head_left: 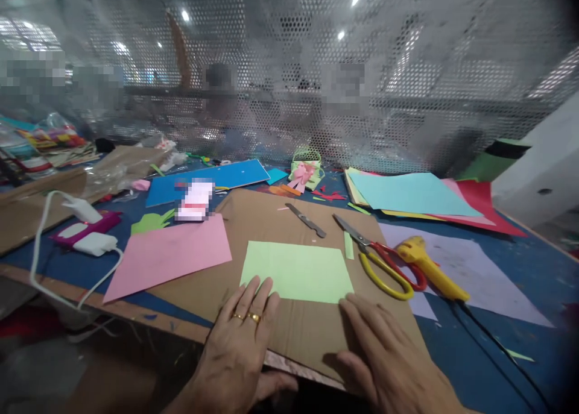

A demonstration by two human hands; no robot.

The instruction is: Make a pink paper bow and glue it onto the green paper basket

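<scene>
A light green sheet of paper (298, 269) lies flat on a brown cardboard sheet (307, 335). My left hand (242, 335), with two rings, rests its outstretched fingertips on the paper's near left corner. At the near right corner, the fingertips of my right hand (384, 354) touch the paper's edge, fingers stretched out. Neither hand grips anything. Beyond the paper lies a dark craft knife (306, 219). Scissors (377, 254) with one red and one yellow handle lie right of it, beside a narrow green strip (348, 245).
A yellow glue gun (432, 268) with a black cord lies on a lilac sheet (488, 269). Coloured sheets (416, 192) are stacked at the back right. Left are a pink sheet (174, 251), a phone (196, 200) and a purple power strip with chargers (85, 227). A perforated metal screen (289, 70) stands behind.
</scene>
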